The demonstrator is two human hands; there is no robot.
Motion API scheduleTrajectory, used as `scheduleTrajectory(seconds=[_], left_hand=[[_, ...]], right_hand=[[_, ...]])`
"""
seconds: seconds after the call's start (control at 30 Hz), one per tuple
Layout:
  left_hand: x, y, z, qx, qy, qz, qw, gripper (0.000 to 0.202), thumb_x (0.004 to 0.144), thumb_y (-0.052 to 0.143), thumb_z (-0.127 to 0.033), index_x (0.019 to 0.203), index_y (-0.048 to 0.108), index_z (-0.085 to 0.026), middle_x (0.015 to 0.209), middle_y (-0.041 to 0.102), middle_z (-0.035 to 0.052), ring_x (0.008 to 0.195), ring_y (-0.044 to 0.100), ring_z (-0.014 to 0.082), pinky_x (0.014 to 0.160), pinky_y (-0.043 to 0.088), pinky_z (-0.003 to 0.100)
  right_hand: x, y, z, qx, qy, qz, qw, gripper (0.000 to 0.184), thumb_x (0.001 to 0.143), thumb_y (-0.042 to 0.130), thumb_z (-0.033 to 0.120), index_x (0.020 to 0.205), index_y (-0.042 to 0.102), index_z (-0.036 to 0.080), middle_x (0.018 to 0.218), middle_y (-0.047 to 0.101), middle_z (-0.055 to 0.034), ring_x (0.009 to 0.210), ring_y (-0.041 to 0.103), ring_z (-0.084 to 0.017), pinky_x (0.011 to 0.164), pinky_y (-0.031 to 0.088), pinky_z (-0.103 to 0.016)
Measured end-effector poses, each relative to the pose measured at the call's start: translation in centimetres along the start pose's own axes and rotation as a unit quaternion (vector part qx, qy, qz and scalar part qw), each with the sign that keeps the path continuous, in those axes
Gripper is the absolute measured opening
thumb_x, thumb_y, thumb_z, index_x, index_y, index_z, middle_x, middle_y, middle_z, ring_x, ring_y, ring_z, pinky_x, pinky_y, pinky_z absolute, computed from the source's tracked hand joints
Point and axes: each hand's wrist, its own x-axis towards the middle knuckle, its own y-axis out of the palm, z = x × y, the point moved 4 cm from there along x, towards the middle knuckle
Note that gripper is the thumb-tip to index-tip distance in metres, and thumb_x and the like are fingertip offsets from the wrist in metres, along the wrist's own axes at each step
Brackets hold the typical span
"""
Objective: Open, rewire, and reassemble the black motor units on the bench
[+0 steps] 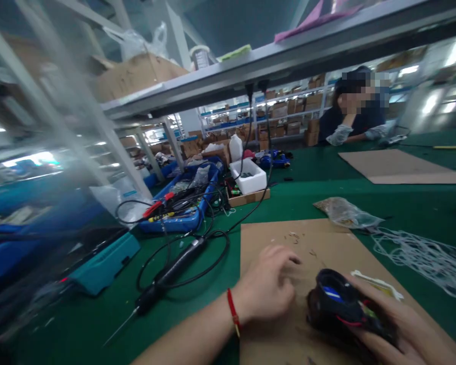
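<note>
My right hand [399, 319] grips a black plastic housing [336, 299], with a round open end, a blue part inside and a red wire along its side. Motion blurs that hand and the housing's lower part. To its left, my left hand [268, 281], with a red band on the wrist, hovers over a cardboard sheet [256, 238]. Its fingers are bent, thumb and forefinger apart, and a dark spot shows at a fingertip. Small brass-coloured pieces [294, 237] lie scattered beyond it. A white frame-shaped piece [378, 284] sits behind my right hand.
A corded black tool [178, 266] with a thin metal tip lies left on the green table [213, 309]. Behind stand a cluttered blue tray [201, 215] and a white foam box [251, 180]. Right are a plastic bag [349, 213] and white cords [421, 258]. Another person [353, 111] sits across.
</note>
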Motion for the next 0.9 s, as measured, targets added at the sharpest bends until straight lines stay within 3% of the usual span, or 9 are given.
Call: scheduleTrajectory(seconds=[0.13, 0.23, 0.3, 0.43, 0.5, 0.57, 0.67, 0.77, 0.9], left_hand=[[2.1, -1.1, 3.2, 0.071, -0.048, -0.02, 0.996, 0.044, 0.078, 0.053, -0.011, 0.121, 0.054, -0.018, 0.13, 0.051, 0.0136, 0.123, 0.044, 0.0295, 0.104, 0.035, 0.051], [2.9, 0.3, 4.7, 0.077, -0.069, -0.005, 0.995, 0.027, 0.082, 0.054, -0.013, 0.107, 0.063, -0.016, 0.114, 0.06, 0.0151, 0.111, 0.052, 0.0329, 0.096, 0.039, 0.056], [2.8, 0.4, 4.7, 0.06, -0.076, -0.007, 0.995, 0.021, 0.082, 0.055, -0.012, 0.1, 0.066, -0.015, 0.104, 0.064, 0.0129, 0.105, 0.056, 0.031, 0.095, 0.042, 0.053], [1.8, -1.8, 2.7, -0.02, -0.062, -0.035, 0.997, 0.046, 0.084, 0.06, -0.016, 0.128, 0.048, -0.023, 0.126, 0.057, 0.0072, 0.111, 0.056, 0.0198, 0.095, 0.047, 0.035], [1.0, -2.6, 1.0, -0.097, -0.036, -0.035, 0.994, 0.048, 0.084, 0.065, -0.021, 0.128, 0.046, -0.025, 0.127, 0.056, 0.0049, 0.108, 0.058, 0.0158, 0.093, 0.049, 0.028], [0.2, -2.6, -0.6, -0.171, -0.01, -0.037, 0.985, 0.042, 0.078, 0.073, -0.024, 0.117, 0.056, -0.023, 0.113, 0.063, 0.0033, 0.101, 0.061, 0.0162, 0.09, 0.049, 0.027], [-0.6, -1.8, -2.0, -0.15, 0.014, -0.073, 0.986, 0.033, 0.071, 0.079, -0.027, 0.101, 0.065, -0.021, 0.098, 0.065, 0.0023, 0.094, 0.06, 0.0178, 0.085, 0.048, 0.029], [-0.7, -1.0, -2.2, -0.109, 0.007, -0.11, 0.988, 0.034, 0.067, 0.081, -0.03, 0.097, 0.067, -0.022, 0.093, 0.065, 0.002, 0.092, 0.058, 0.0192, 0.082, 0.046, 0.03], [-0.7, -0.9, -1.7, -0.171, -0.009, -0.117, 0.978, 0.033, 0.072, 0.078, -0.018, 0.103, 0.065, -0.024, 0.1, 0.066, 0.0001, 0.094, 0.059, 0.017, 0.085, 0.046, 0.028]], right_hand=[[2.3, -1.2, 4.4, -0.011, -0.042, 0.069, 0.997, 0.044, 0.077, 0.056, 0.018, 0.12, 0.062, 0.026, 0.111, 0.071, -0.0068, 0.097, 0.069, -0.028, 0.08, 0.06, -0.036], [3.5, -1.2, 6.5, -0.009, -0.057, 0.103, 0.993, 0.042, 0.075, 0.052, 0.012, 0.113, 0.066, 0.024, 0.103, 0.074, -0.0059, 0.09, 0.071, -0.023, 0.077, 0.06, -0.03], [3.6, -1.1, 6.8, -0.011, -0.066, 0.098, 0.993, 0.041, 0.075, 0.051, 0.011, 0.111, 0.066, 0.025, 0.101, 0.074, -0.0056, 0.089, 0.071, -0.022, 0.075, 0.06, -0.03], [3.2, -1.5, 6.4, -0.025, -0.072, 0.071, 0.995, 0.041, 0.076, 0.053, 0.012, 0.113, 0.066, 0.026, 0.101, 0.073, -0.006, 0.09, 0.07, -0.025, 0.076, 0.059, -0.034], [3.2, -1.7, 6.3, -0.031, -0.07, 0.065, 0.995, 0.04, 0.076, 0.054, 0.014, 0.113, 0.066, 0.026, 0.1, 0.073, -0.0068, 0.089, 0.07, -0.026, 0.074, 0.059, -0.035], [3.3, -1.7, 6.2, -0.032, -0.07, 0.065, 0.995, 0.038, 0.077, 0.056, 0.015, 0.112, 0.065, 0.025, 0.097, 0.072, -0.0075, 0.088, 0.069, -0.026, 0.072, 0.058, -0.035], [3.3, -1.3, 5.8, -0.008, -0.057, 0.066, 0.996, 0.037, 0.078, 0.054, 0.015, 0.112, 0.062, 0.024, 0.098, 0.07, -0.0078, 0.09, 0.067, -0.024, 0.075, 0.056, -0.035], [3.4, -0.7, 5.1, 0.045, -0.03, 0.066, 0.996, 0.037, 0.078, 0.051, 0.013, 0.112, 0.06, 0.023, 0.104, 0.067, -0.0083, 0.095, 0.064, -0.023, 0.081, 0.053, -0.037], [3.3, -0.2, 4.9, 0.087, -0.014, 0.08, 0.993, 0.04, 0.074, 0.051, 0.009, 0.112, 0.06, 0.02, 0.103, 0.067, -0.009, 0.095, 0.062, -0.024, 0.083, 0.051, -0.038]])
